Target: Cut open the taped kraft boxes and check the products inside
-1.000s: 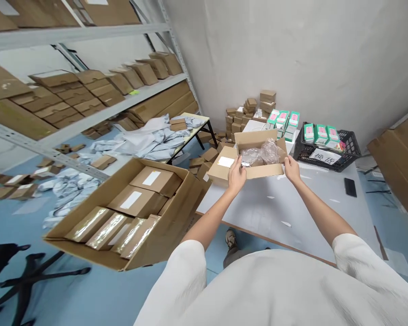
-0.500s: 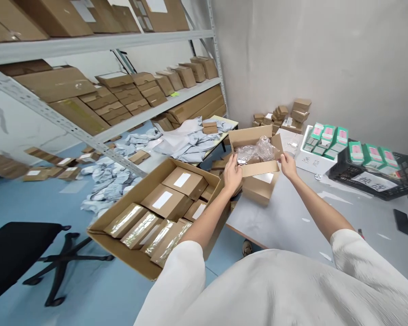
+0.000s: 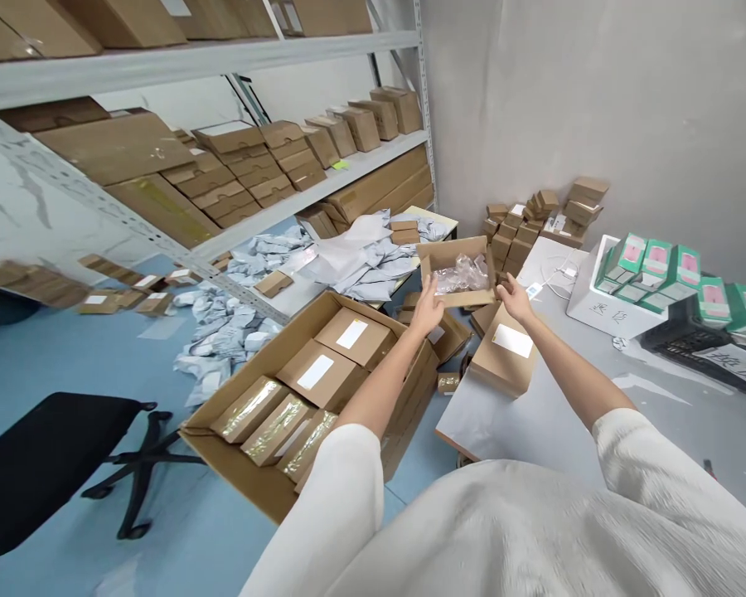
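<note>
While I watch from afar, the tabletop (image 3: 553, 431) lies at my 2 o'clock. A small open carton (image 3: 453, 254) is held up at 12 o'clock, clenched by the left hand (image 3: 428, 307). The right hand (image 3: 515, 300) has released it and opened alongside. This looks like a contents check, so the next move seems to call for that free hand reaching the bubble-wrap bag (image 3: 463, 274) inside.

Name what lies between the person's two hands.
An open kraft box holding crumpled clear plastic, shown in the head view; the left hand grips its near edge.
</note>
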Motion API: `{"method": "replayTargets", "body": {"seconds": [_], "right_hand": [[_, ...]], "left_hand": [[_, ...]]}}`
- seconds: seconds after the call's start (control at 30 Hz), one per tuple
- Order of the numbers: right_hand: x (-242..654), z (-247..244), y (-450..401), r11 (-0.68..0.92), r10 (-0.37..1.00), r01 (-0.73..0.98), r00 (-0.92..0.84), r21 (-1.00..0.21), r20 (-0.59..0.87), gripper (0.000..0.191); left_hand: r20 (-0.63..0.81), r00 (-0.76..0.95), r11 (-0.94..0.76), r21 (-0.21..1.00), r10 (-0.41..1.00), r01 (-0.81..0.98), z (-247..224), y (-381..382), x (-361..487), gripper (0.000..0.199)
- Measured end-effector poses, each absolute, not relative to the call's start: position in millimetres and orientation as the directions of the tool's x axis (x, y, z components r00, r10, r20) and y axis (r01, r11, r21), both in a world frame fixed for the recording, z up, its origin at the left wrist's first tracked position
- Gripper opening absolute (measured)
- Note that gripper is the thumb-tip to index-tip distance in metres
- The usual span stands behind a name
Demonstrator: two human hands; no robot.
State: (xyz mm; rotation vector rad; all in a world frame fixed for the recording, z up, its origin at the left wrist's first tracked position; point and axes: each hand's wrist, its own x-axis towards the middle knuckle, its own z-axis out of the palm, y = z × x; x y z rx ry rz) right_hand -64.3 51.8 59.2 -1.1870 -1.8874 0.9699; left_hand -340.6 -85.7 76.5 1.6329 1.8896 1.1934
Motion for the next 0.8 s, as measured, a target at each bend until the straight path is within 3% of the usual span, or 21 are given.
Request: {"method": "replayTargets", "body": {"seconds": [0.1,0.47,0.8], "right_hand": [[-62,56,57,0.183,0.963,0.443,-0.259,-0.878,0.070,0.089],[-22,46,36,0.170,0.947,0.445,-0.322,-0.879,0.020,0.041],[29,25,-7,0.094,0.948,0.543,-0.306,-0.834,-0.092,0.040]], "left_hand": [[0.227,-0.221,-0.050,0.796,0.949,0.603,68,-63,-343,0.079],[0.138,-0.191,0.018,0.765,0.972,0.643,30,-80,-314,0.068],[0.030,0.006,-0.026,0.735,1.000,0.678,18,-92,-243,0.064]]}}
